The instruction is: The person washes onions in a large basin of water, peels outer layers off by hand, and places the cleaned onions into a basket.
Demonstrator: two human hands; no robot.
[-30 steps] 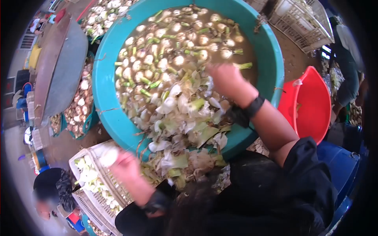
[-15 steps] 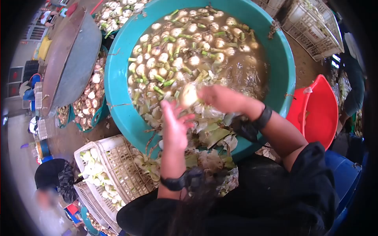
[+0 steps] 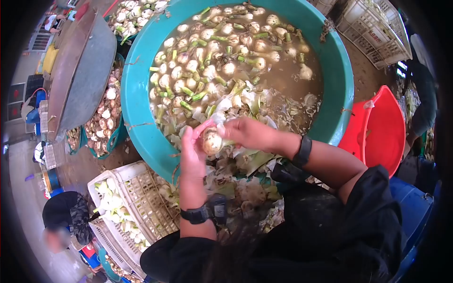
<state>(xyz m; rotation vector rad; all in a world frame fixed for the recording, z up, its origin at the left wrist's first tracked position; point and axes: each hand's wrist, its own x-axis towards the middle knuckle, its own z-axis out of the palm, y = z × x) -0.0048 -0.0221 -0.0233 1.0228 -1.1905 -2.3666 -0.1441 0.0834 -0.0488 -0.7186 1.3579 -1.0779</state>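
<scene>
Above the near part of a teal tub [image 3: 126, 89], my two hands are together on one round, pale garlic bulb [image 3: 212, 142] with brown specks. My left hand [image 3: 191, 150] cups the bulb from the left. From the right, my right hand [image 3: 246, 132] pinches at its upper side and short stem; a whitish, blurred piece of skin shows by the fingertips. Behind them, many garlic bulbs [image 3: 192, 65] with cut green stems float in muddy water [image 3: 283, 78]. Loose peeled skins [image 3: 250, 162] are heaped below and around my hands.
A white crate [image 3: 146, 203] of peeled garlic stands at the lower left, near a sack of unpeeled bulbs [image 3: 106, 113]. To the right are a red basin [image 3: 387, 127] and a blue barrel [image 3: 410, 203]. Another person [image 3: 66, 212] is at the far lower left.
My hands were apart, with a bulb near my right fingers. My right hand has moved down and left, and both hands now meet on the bulb.
</scene>
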